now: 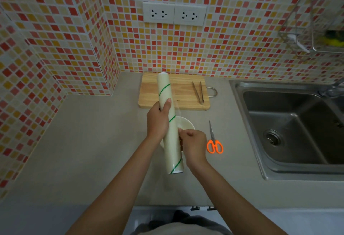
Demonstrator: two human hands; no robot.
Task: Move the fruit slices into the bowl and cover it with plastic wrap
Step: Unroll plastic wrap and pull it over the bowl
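A long pale roll of plastic wrap [170, 121] with a green spiral line is held lengthwise over the counter. My left hand [158, 121] grips its middle from the left. My right hand [193, 145] pinches the film at the roll's right side, fingers closed. Under the roll sits a white bowl [186, 125], mostly hidden by it and my hands; its contents cannot be seen.
A wooden cutting board [186, 93] lies behind the bowl with metal tongs [198, 91] on it. Orange-handled scissors [214, 141] lie on the counter to the right. A steel sink [290, 128] fills the right side. Tiled walls close off the back and left.
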